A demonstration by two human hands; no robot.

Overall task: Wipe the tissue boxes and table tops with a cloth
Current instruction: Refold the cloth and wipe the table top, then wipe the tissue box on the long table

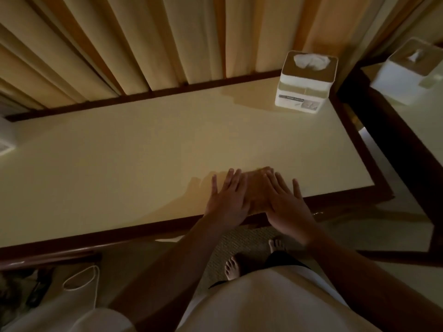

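We are pressing our left hand (pixel 227 198) and right hand (pixel 286 202) flat, fingers straight and gripping nothing, on the tan folded cloth (pixel 257 189) near the front edge of the cream, dark-rimmed table top (pixel 134 149), probably for even wiping pressure. The white square tissue box (pixel 303 85) is standing at the far right corner.

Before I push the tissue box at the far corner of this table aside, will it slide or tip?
It will probably slide, since the table top looks smooth and glossy. The tissue box stands rather tall on a squarish base, so a push near its top might tip it. It sits close to the table's corner, so push low and gently.
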